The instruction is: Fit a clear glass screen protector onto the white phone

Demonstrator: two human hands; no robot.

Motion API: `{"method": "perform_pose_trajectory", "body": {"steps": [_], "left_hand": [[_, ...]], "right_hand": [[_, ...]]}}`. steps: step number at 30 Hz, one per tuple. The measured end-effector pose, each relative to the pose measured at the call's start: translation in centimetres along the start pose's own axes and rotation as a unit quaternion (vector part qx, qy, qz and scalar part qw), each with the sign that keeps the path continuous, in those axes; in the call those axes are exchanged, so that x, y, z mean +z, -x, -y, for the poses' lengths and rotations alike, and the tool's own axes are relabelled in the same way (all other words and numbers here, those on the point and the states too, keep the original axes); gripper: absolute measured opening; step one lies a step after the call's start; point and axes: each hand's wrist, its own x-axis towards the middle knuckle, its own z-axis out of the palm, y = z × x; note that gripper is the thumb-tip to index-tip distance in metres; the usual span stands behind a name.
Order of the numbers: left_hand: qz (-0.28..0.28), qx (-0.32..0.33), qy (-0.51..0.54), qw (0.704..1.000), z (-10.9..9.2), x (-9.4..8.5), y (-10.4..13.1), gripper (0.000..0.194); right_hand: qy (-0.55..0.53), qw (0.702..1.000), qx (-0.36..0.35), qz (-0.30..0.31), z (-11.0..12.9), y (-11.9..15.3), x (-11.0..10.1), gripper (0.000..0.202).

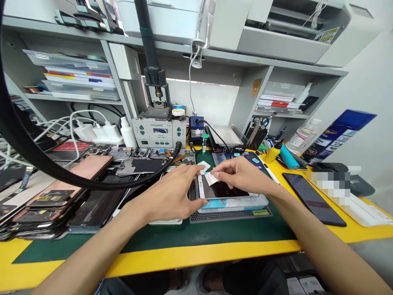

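a: how was the left hand (178, 190) held?
b: it was back upward, its thumb and forefinger spread well apart.
a: and the right hand (238, 172)?
b: its fingers were curled inward, with the thumb and forefinger in a pinch.
a: how did the arms come in?
b: the left forearm (101, 250) slanted from the lower left, the right forearm (316, 246) from the lower right. both were bare, and the hands sat near each other.
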Motion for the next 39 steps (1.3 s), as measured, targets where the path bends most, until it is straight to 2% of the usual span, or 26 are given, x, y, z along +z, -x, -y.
{"method": "perform_pose_trajectory", "body": {"steps": [12, 21, 27, 39], "left_hand": [[-0.003, 0.012, 0.002, 1.000, 0.2, 0.0, 0.1, 0.077], [-0.017, 0.019, 0.010, 1.000, 0.1, 0.0, 0.2, 0.072], [-0.010, 0.016, 0.010, 1.000, 0.0, -0.2, 0.1, 0.077], [-0.017, 0.023, 0.023, 0.999, 0.2, 0.0, 0.1, 0.077]], "right_hand": [[0.031, 0.999, -0.019, -0.026, 0.8, -0.5, 1.3, 0.029], [-0.009, 1.000, -0.012, -0.021, 0.8, -1.0, 2.1, 0.025], [-0.049, 0.996, 0.012, -0.073, -0.2, -1.6, 1.8, 0.035], [0.054, 0.993, 0.001, -0.107, 0.5, -1.4, 1.9, 0.037]]}}
